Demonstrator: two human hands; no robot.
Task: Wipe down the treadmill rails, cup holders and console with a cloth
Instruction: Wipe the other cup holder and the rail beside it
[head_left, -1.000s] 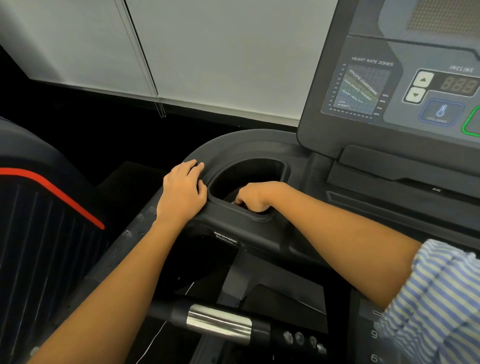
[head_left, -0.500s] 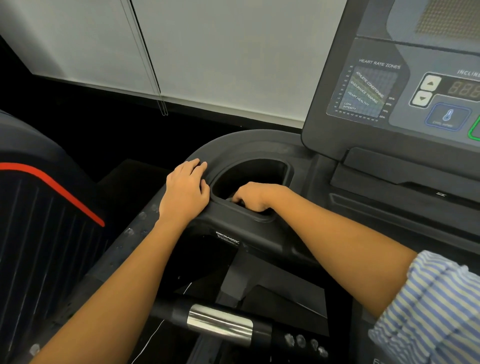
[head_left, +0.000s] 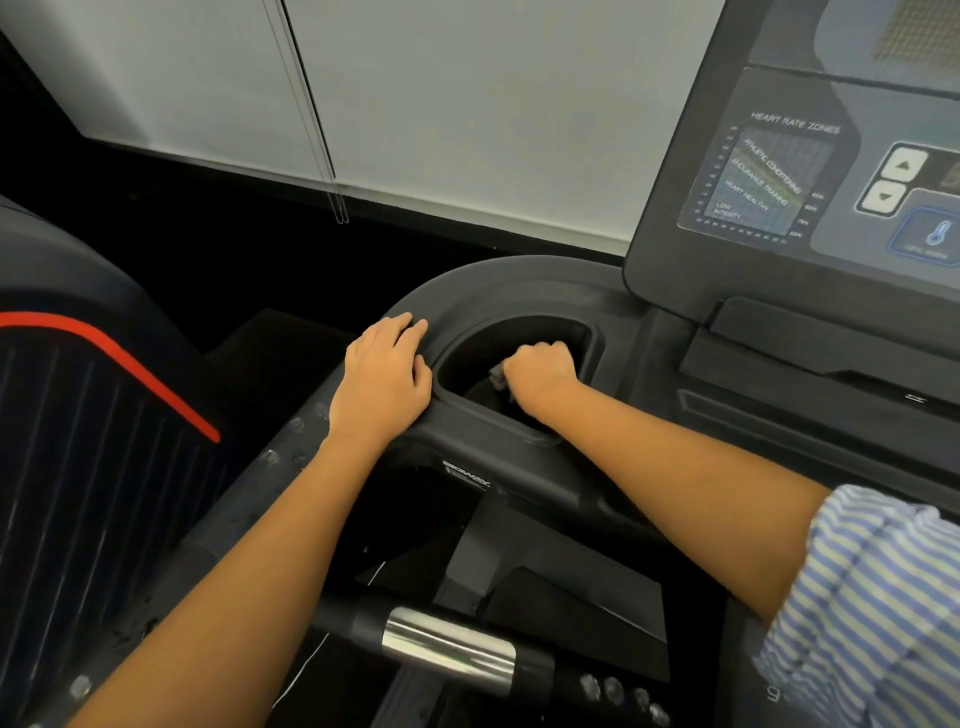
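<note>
The dark cup holder is a deep pocket in the treadmill's left console wing. My right hand is fisted inside it, shut on a grey cloth of which only a small corner shows by the knuckles. My left hand lies flat on the rim at the left of the pocket, fingers together, holding nothing. The console rises at the upper right with a heart-rate chart and arrow buttons. The left side rail runs down towards me under my left forearm.
A handlebar with a chrome sensor grip crosses below my arms. A neighbouring machine with a red stripe stands at the left. White wall panels and a dark floor gap lie behind the treadmill.
My right hand has moved from the near rim of the cup holder deeper into the pocket, and a corner of the cloth now shows. My left hand has stayed on the rim.
</note>
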